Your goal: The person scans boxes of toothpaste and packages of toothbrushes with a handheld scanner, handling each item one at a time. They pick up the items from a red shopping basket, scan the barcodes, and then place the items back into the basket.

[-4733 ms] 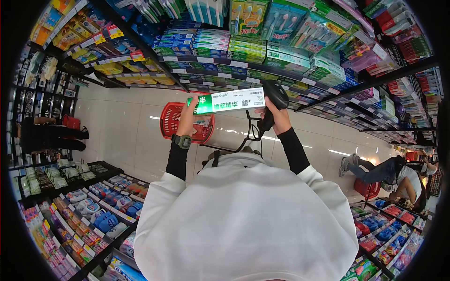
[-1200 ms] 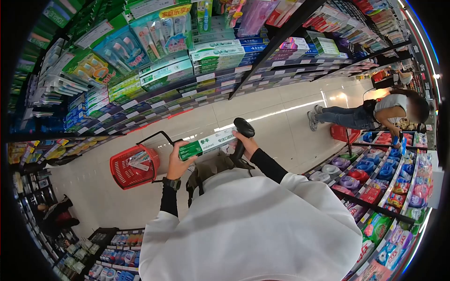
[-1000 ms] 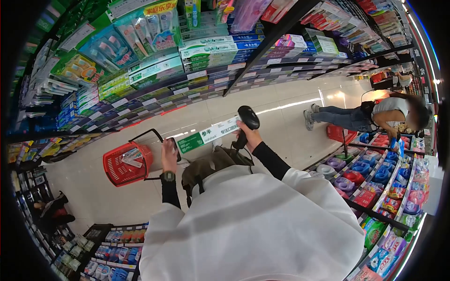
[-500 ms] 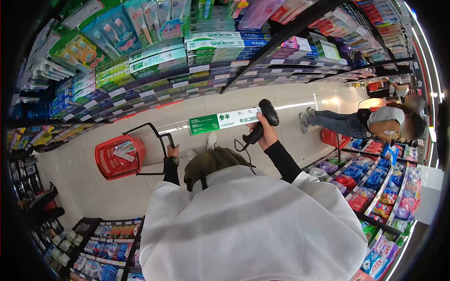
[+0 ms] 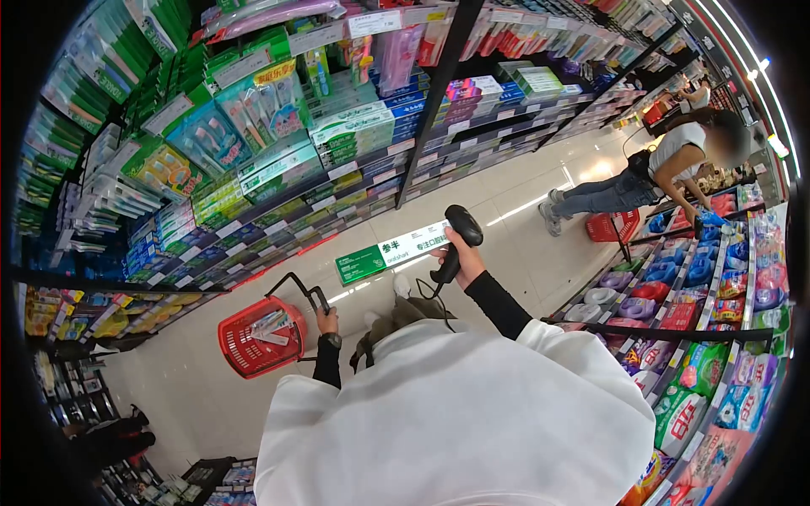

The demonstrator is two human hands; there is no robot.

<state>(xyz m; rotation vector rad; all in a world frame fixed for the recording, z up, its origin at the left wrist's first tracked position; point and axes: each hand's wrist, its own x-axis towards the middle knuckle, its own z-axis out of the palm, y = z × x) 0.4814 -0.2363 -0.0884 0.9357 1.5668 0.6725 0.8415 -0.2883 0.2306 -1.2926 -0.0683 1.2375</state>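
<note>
My left hand (image 5: 326,321) is closed round the black handle (image 5: 314,297) of a red shopping basket (image 5: 228,347), which hangs out to the left with several small packages (image 5: 274,327) inside. In my right hand (image 5: 469,258) are a black handheld barcode scanner (image 5: 466,226) and one end of a long green-and-white toothpaste box (image 5: 361,265). The box points leftward, its printed side facing up. A cord (image 5: 431,291) trails from the scanner toward my body. The fingers under the box are partly hidden.
Shelves of toothpaste boxes (image 5: 354,135) and toothbrush packs (image 5: 202,139) line the far side. On the right, another person (image 5: 666,160) reaches into shelves of detergent packs (image 5: 688,409), a second red basket (image 5: 613,226) beside them. Pale floor tiles (image 5: 506,244) run between.
My view has turned, so the shelves and floor appear tilted. The basket and both hands sit lower in view, the basket farther right. Both hands keep their holds.
</note>
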